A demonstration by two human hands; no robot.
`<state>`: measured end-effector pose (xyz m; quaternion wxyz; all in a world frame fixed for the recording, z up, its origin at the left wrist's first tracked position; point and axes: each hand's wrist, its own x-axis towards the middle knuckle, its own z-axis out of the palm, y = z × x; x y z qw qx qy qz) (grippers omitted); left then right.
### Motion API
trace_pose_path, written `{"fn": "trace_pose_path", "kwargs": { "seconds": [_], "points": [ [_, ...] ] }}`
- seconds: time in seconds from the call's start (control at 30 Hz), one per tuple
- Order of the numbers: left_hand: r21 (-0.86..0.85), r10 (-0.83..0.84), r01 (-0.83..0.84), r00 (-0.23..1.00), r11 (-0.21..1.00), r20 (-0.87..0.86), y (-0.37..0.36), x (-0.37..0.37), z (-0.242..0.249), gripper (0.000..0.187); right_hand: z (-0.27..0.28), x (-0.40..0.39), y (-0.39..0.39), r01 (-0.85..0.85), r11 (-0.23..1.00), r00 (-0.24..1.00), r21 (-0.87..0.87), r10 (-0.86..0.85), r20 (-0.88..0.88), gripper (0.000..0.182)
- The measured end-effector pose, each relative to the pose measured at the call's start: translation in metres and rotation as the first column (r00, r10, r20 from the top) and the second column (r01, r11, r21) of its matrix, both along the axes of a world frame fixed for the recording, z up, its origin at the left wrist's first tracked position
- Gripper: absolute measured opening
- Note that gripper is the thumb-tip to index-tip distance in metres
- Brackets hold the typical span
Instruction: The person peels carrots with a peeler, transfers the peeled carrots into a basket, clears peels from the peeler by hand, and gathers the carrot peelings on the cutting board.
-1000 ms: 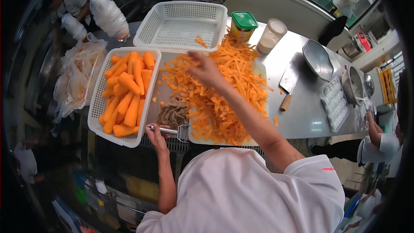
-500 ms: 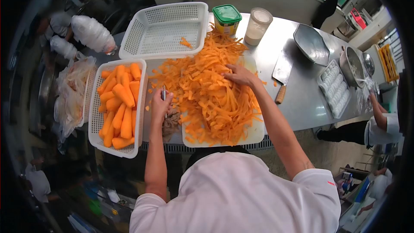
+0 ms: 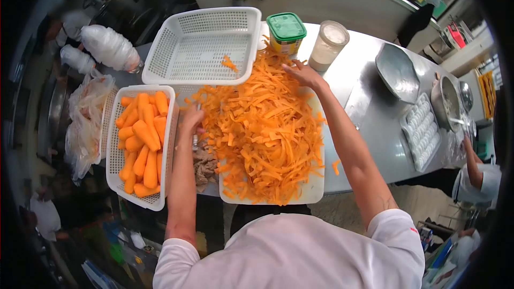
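Note:
My left hand (image 3: 191,121) is closed around a slim metal tool (image 3: 196,140), whose kind is mostly hidden by the fingers. It is beside the left edge of a big heap of orange carrot strips (image 3: 267,134) on a white cutting board (image 3: 317,184). My right hand (image 3: 304,74) has its fingers stretched out at the far right edge of the heap, below a green-lidded tub (image 3: 286,32). It holds nothing. Left of my left hand, a white perforated basket (image 3: 167,182) holds several peeled carrots (image 3: 144,134). A brown crumpled clump (image 3: 205,168) lies below that hand.
Another white basket (image 3: 201,45) at the back holds a few carrot scraps. A clear container (image 3: 329,45), a cleaver blade (image 3: 357,99) partly behind my right arm, a dark tray (image 3: 397,72) and a white tray (image 3: 421,131) stand rightward. A co-worker's hand (image 3: 467,142) is at far right.
My right hand has lifted off the carrot heap and moved to its far edge. My left hand has shifted slightly left, still gripping the metal tool. The cleaver's handle is now hidden behind my arm.

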<state>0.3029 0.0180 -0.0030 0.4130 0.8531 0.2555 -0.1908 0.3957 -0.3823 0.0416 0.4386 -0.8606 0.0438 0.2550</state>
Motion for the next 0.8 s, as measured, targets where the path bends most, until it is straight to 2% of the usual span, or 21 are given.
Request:
{"fn": "trace_pose_path", "kwargs": {
  "seconds": [0.03,0.07,0.13,0.17,0.2,0.27,0.3,0.33,0.4,0.43,0.5,0.53,0.6,0.67,0.73,0.8],
  "points": [
    [-0.048,0.018,-0.017,1.000,0.999,0.019,-0.016,0.001,0.005,0.054,-0.045,0.027,0.007,-0.011,0.995,0.998,-0.098,0.017,0.067,0.113],
    [-0.097,0.037,-0.034,0.999,0.995,0.037,-0.031,0.001,0.010,0.056,-0.048,0.032,0.021,-0.029,0.996,0.997,-0.088,0.034,0.064,0.113],
    [-0.078,0.025,-0.025,1.000,0.997,-0.003,-0.054,0.016,0.022,0.058,-0.049,0.036,0.061,-0.156,0.867,0.955,-0.473,0.255,0.151,0.115],
    [-0.072,-0.079,0.077,0.996,0.994,-0.033,-0.059,0.026,0.017,0.058,-0.058,0.036,0.072,-0.175,0.941,0.947,-0.291,0.242,0.212,0.106],
    [-0.075,-0.183,0.179,0.981,0.981,-0.063,-0.062,0.031,0.011,0.058,-0.058,0.033,0.082,-0.183,0.939,0.948,-0.290,0.247,0.202,0.106],
    [-0.106,-0.175,0.169,0.984,0.980,-0.045,-0.063,0.036,0.002,0.057,-0.037,0.029,0.095,-0.354,0.932,0.917,-0.074,0.361,0.171,0.098],
    [-0.131,-0.173,0.169,0.985,0.977,-0.023,-0.063,0.036,0.000,0.056,-0.021,0.019,0.096,-0.290,0.956,0.939,-0.050,0.294,0.177,0.083],
    [-0.130,-0.169,0.165,0.985,0.978,-0.021,-0.066,0.032,0.009,0.056,-0.018,0.016,0.094,-0.293,0.955,0.938,-0.050,0.298,0.179,0.083],
    [0.006,-0.266,0.266,0.962,0.964,0.063,-0.074,0.015,0.027,0.053,-0.014,0.011,0.086,-0.374,0.928,0.875,-0.008,0.356,0.328,0.071],
    [0.000,-0.262,0.262,0.964,0.965,0.055,-0.082,0.004,0.041,0.053,-0.014,0.001,0.082,-0.378,0.926,0.877,-0.008,0.361,0.318,0.071],
    [-0.126,-0.333,0.333,0.943,0.935,0.016,-0.100,-0.013,0.070,0.050,-0.004,-0.018,0.074,-0.395,0.918,0.821,0.028,0.339,0.460,0.058],
    [-0.128,-0.330,0.330,0.944,0.935,0.015,-0.106,-0.022,0.070,0.050,0.009,-0.031,0.071,-0.397,0.917,0.821,0.027,0.342,0.458,0.058],
    [0.242,-0.552,0.508,0.816,0.827,0.171,-0.117,-0.038,0.069,0.049,0.037,-0.059,0.067,-0.428,0.904,0.878,0.015,0.411,0.244,0.051],
    [0.246,-0.566,0.520,0.803,0.818,0.184,-0.129,-0.060,0.081,0.047,0.034,-0.085,0.064,-0.484,0.855,0.674,-0.188,0.501,0.543,0.052],
    [0.250,-0.584,0.536,0.787,0.807,0.197,-0.136,-0.078,0.082,0.046,0.033,-0.115,0.063,-0.468,0.851,0.642,-0.238,0.512,0.570,0.053],
    [0.197,-0.579,0.552,0.806,0.810,0.123,-0.137,-0.089,0.079,0.050,0.034,-0.136,0.063,-0.444,0.850,0.609,-0.284,0.519,0.599,0.055]
  ]
}}
